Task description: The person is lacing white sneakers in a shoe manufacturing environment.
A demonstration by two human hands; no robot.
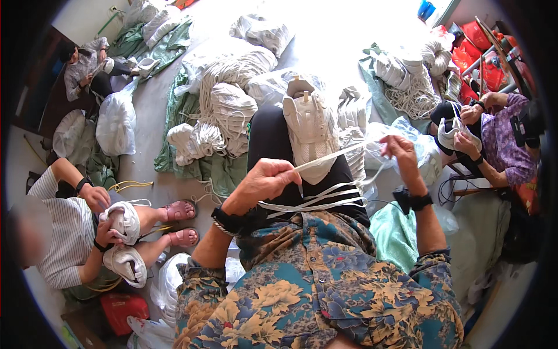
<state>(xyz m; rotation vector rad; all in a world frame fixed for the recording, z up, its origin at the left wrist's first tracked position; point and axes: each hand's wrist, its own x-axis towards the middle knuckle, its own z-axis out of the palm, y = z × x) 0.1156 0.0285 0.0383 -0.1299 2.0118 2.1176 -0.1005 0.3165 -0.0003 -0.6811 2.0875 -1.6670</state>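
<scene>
A white sneaker (311,125) rests on my black-trousered thighs, its toe toward me. In front of it a flat white shoelace (331,156) runs stretched between my two hands. My left hand (268,180) pinches the lace near the sneaker's toe. Farther right and higher, my right hand (400,152) has its fingers closed on the other stretch of lace; the fingertips are slightly blurred. Loose loops of the lace hang across my lap below the sneaker, between my hands. A dark band is on each of my wrists.
Bundles of white laces (232,70) lie on green sacks ahead, with more lace bundles (407,81) at the far right. Co-workers with white shoes sit at left (64,227), far left (87,70) and right (505,139). A red stool (124,311) stands lower left.
</scene>
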